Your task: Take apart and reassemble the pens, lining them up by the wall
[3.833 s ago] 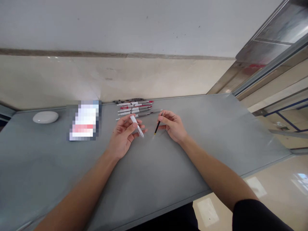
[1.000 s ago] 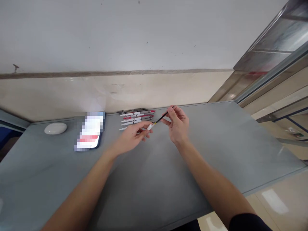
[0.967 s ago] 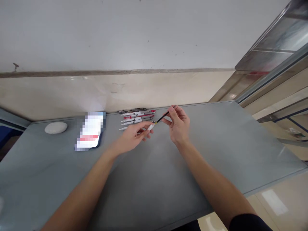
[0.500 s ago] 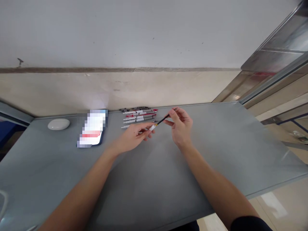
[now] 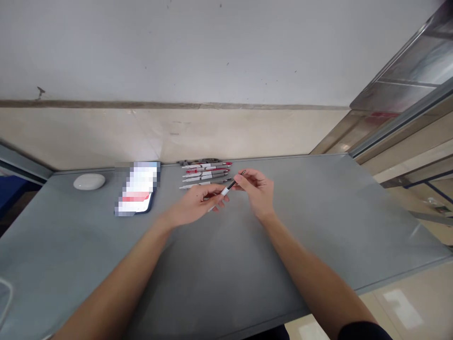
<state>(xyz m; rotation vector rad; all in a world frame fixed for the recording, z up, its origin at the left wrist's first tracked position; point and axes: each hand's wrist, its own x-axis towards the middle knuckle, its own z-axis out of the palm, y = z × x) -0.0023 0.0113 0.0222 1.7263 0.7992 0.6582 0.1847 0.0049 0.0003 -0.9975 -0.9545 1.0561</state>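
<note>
Hands (image 5: 193,204) (image 5: 261,192) holding white barrel (image 5: 225,191), black refill (image 5: 231,183) partly inside (slanted), pens (image 5: 205,176) beyond

White oval object (image 5: 89,182) lies left of lit phone (image 5: 136,191).

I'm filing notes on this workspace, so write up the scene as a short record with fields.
Left grip: pinching a white barrel
Right grip: fingers on the upper part of a black refill
Refill and barrel: lined up, meeting at the barrel's upper end; depth inside hidden
Pens: several, side by side, toward the wall
Phone: left of the pens, screen pixelated
White rounded object: left of the phone
Surface: grey table
</note>
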